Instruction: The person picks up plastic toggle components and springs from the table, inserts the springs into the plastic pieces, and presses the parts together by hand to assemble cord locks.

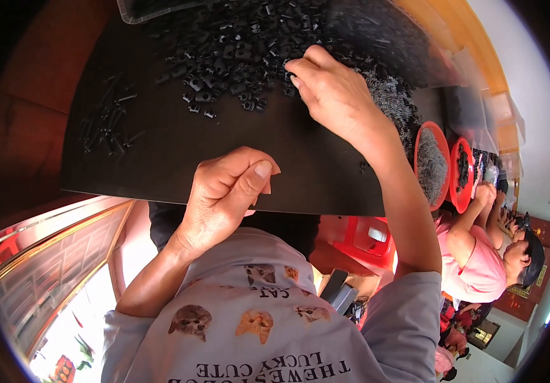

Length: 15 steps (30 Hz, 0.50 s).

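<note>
My right hand (335, 92) reaches across a black work mat (160, 159) to a heap of small black plastic parts (237, 45). Its bent fingertips rest at the heap's near edge, and whether they pinch a part is hidden. My left hand (227, 188) hovers at the mat's near edge, curled into a loose fist with the thumb pressed on the forefinger. Nothing shows between its fingers.
Thin black rods (109, 121) lie at the mat's left. Grey metal bits (390, 96) are piled at the right, beside two red bowls (431, 166) (461, 172) of parts. A clear tub (154, 7) stands at the back. A person in pink (479, 255) works at the right.
</note>
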Available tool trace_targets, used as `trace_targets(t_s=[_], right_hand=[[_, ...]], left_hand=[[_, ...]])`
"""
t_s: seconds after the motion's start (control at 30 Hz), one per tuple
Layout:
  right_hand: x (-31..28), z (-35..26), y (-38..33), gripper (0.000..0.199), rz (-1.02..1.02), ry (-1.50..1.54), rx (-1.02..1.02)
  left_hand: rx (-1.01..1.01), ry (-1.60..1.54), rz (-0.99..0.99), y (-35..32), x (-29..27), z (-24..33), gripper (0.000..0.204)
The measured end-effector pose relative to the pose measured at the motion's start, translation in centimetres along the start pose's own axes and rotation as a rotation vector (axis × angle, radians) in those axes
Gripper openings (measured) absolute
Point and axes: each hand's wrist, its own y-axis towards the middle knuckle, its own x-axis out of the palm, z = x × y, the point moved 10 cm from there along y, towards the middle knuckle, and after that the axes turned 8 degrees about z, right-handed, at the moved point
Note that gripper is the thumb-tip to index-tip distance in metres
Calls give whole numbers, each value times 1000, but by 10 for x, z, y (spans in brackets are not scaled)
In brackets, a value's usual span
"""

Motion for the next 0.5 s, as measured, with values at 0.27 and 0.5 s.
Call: trace_targets(t_s=[0.27,0.5], right_hand=[[-27,3,-21,20,113,202,14],[-20,27,-20,15,82,63,95]], left_hand=[[16,7,5,-1,-1,-1,24],[37,18,4,0,0,0,25]])
